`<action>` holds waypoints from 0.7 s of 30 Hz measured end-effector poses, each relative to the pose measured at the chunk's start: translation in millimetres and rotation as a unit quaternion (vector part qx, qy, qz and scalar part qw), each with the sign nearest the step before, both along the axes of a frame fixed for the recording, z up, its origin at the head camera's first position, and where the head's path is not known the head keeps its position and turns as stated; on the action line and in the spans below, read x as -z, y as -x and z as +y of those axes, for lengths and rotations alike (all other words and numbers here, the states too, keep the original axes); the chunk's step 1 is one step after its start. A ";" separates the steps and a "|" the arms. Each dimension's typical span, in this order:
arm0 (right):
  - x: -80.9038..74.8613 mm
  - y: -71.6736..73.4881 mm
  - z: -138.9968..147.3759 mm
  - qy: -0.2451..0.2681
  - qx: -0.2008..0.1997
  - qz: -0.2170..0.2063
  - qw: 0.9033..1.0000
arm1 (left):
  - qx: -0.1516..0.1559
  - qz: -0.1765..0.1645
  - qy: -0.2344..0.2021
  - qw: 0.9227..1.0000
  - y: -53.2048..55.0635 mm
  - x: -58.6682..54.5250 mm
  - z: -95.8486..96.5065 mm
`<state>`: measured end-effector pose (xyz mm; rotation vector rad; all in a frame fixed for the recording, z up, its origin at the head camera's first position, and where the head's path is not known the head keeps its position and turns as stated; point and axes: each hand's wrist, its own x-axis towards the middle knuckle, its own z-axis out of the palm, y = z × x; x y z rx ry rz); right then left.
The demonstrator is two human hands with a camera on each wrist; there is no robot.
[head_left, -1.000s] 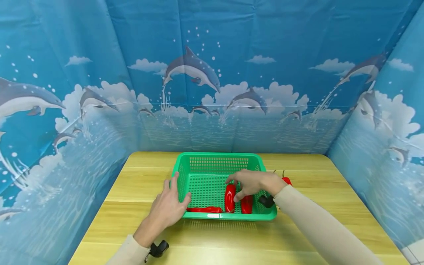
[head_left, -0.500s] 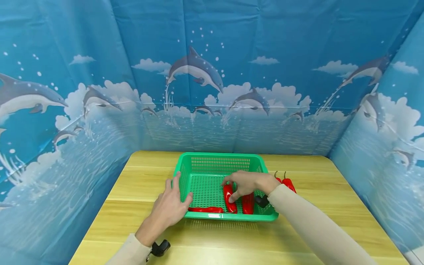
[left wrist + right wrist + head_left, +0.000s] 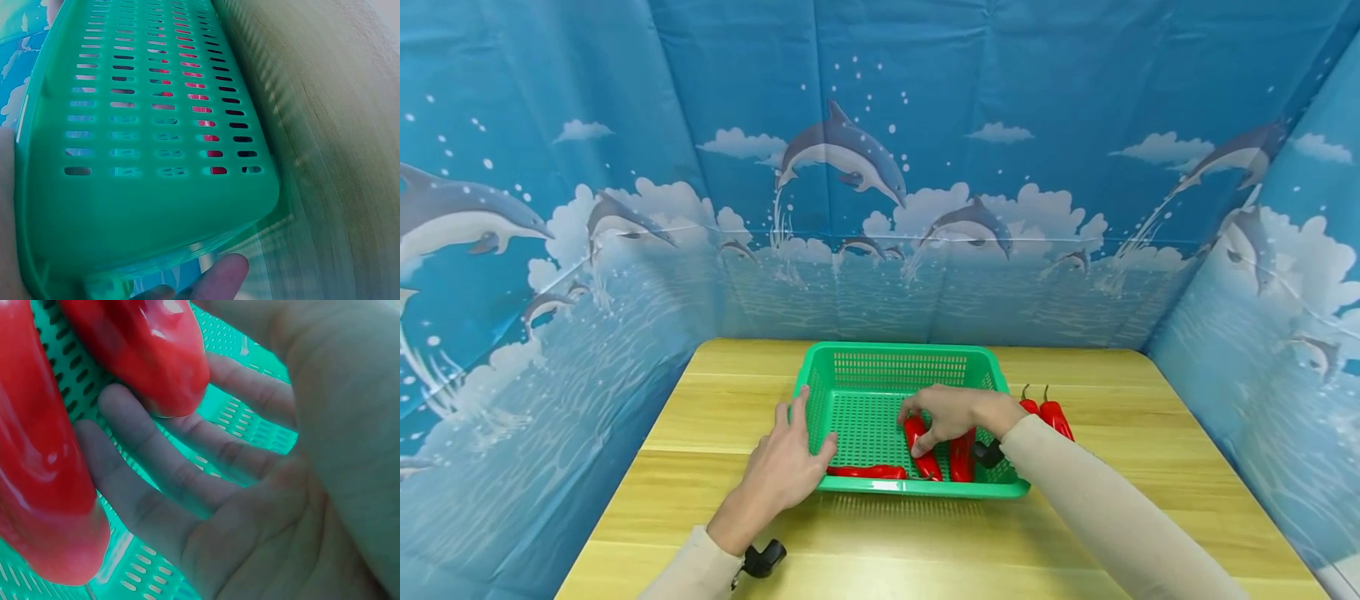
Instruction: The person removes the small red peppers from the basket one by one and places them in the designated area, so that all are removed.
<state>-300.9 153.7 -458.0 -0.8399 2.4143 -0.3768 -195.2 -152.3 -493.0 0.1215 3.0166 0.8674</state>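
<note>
A green plastic basket (image 3: pixel 892 490) stands on the table. My left hand (image 3: pixel 786 462) holds its front left corner, thumb over the rim and fingers down the outside of the left wall. Inside the basket my right hand (image 3: pixel 953 414) grips a red pepper (image 3: pixel 914 432) between thumb and fingers. The right wrist view shows this pepper (image 3: pixel 165 356) among the fingers, its stem end out of view. A second red pepper (image 3: pixel 961 460) lies to its right, partly under the hand. A third red pepper (image 3: pixel 868 472) lies along the front wall.
Outside the basket, right of it, more red peppers (image 3: pixel 1056 417) lie on the wooden table (image 3: pixel 1120 467), partly behind my right sleeve. A blue dolphin-print curtain (image 3: pixel 880 275) hangs behind the table and down both sides.
My right hand has moved slightly left, and the pepper in its grip now tilts, its upper end further left. The left hand stays at the basket's corner.
</note>
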 end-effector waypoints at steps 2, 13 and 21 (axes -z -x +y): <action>0.1 0.0 0.0 0.001 0.001 0.000 1.000 | 0.001 0.000 0.000 1.000 0.0 -0.6 -0.1; 2.9 0.2 -0.9 0.018 0.004 0.003 1.000 | 0.000 0.002 -0.002 1.000 0.0 -0.4 0.0; 2.5 -0.1 2.1 0.030 -0.001 0.009 0.999 | 0.001 0.002 -0.012 1.000 -1.0 -1.6 0.7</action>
